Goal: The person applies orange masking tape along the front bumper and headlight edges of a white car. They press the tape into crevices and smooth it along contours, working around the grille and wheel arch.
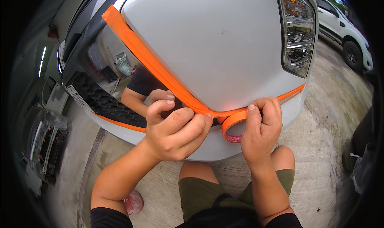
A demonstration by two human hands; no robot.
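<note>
Orange masking tape point(154, 66) runs diagonally down the edge of a silver-white car body panel point(208, 48), beside the glossy dark grille trim point(106, 48). My left hand point(178, 130) has its fingers curled, thumb and forefinger pinching the tape at the panel's lower corner. A roll of orange masking tape point(226, 126) hangs just right of that corner, its hollow core showing. My right hand point(262, 122) is closed at the roll's right side, thumb pressing near the strip along the panel's lower edge; its other fingers are partly hidden.
A headlight point(298, 32) sits at the panel's upper right. Below the panel, the bumper point(216, 150) curves over the concrete floor point(312, 156). A white vehicle point(344, 32) stands at far right. Car parts point(46, 138) lie at left. My knees are close to the bumper.
</note>
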